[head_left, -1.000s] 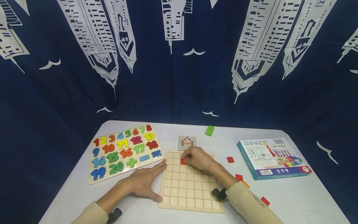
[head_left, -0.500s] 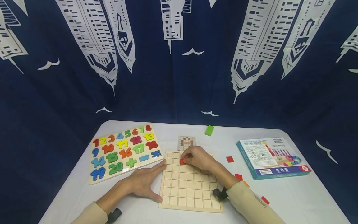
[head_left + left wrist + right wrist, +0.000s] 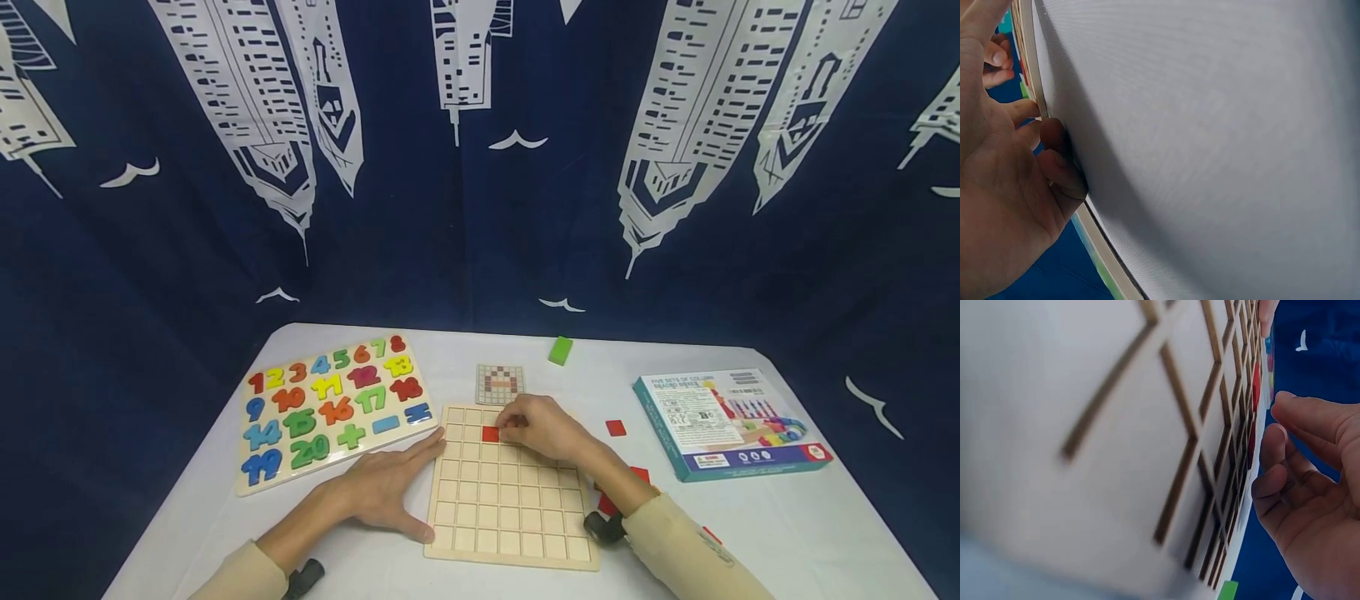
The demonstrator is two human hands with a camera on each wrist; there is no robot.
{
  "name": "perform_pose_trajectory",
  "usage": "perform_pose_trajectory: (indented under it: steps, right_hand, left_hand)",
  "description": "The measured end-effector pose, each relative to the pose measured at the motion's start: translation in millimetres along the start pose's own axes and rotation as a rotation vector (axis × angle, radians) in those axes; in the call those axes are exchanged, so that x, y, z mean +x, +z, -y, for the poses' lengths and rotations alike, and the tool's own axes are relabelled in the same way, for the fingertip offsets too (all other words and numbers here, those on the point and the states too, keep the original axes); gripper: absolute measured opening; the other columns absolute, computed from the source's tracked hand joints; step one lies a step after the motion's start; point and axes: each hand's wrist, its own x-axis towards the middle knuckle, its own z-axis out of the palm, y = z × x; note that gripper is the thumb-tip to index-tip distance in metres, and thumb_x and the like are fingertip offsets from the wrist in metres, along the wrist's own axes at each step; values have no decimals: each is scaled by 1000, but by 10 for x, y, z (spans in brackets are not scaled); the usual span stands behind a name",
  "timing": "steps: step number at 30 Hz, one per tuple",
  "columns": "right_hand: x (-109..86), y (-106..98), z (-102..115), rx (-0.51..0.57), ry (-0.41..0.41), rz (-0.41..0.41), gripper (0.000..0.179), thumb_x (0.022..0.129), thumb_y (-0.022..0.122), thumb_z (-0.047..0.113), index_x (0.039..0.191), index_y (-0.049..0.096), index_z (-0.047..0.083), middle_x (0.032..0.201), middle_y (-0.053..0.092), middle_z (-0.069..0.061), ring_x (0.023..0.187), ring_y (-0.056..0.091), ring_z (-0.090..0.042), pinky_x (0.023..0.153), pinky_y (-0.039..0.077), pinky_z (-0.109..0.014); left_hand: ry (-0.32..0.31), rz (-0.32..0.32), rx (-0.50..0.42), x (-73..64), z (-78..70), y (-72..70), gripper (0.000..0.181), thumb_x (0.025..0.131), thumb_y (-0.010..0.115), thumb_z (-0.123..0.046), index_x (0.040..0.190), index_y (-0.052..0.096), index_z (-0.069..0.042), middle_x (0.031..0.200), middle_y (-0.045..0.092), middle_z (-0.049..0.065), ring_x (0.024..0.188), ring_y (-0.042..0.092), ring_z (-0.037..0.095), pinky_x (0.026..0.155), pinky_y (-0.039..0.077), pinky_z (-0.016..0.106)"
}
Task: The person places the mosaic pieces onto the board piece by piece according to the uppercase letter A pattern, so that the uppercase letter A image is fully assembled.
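Note:
A pale wooden grid board [image 3: 510,562] lies flat on the white table. My left hand [image 3: 382,487] is spread along its left edge, with thumb and fingertips at the rim. My right hand [image 3: 543,429] is bent over the upper rows, its fingertips just right of a red square tile [image 3: 491,434] set in a cell. In the right wrist view the thumb and forefinger are slightly apart with nothing between them. A second, shaded red tile [image 3: 1252,434] shows in the board close by the fingertips; the hand hides it in the head view.
Just behind the board lies a patterned grid card [image 3: 500,383]. A number puzzle [image 3: 341,452] is at the left, a boxed toy set [image 3: 735,425] at the right. Loose tiles, including a red one [image 3: 615,427], lie around the right forearm, and a green block [image 3: 560,351] sits at the back.
My right hand has shifted a little to the right, uncovering more of the red tile in its cell. Red pieces now show beside the right wrist. My left hand stays in place.

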Motion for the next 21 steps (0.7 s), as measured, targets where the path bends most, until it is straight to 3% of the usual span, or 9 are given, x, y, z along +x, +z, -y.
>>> perform_pose_trajectory:
  steps: [13,21]
  right_hand:
    - [-184,-127,-124,10,84,-14,13,89,78,14,101,78,18,90,67,13,82,57,-9,77,51,-29]
    - [-289,-231,-217,-3,118,-27,14,88,79,15,101,78,19,88,65,12,79,56,-11,73,49,-28]
  left_hand:
    - [-5,4,-14,-6,-6,-1,125,63,68,-87,162,21,-27,170,6,-8,146,36,36,108,34,65]
    - [-5,7,-28,-5,-24,-9,124,64,69,-86,162,21,-27,170,5,-8,145,36,37,108,34,65]
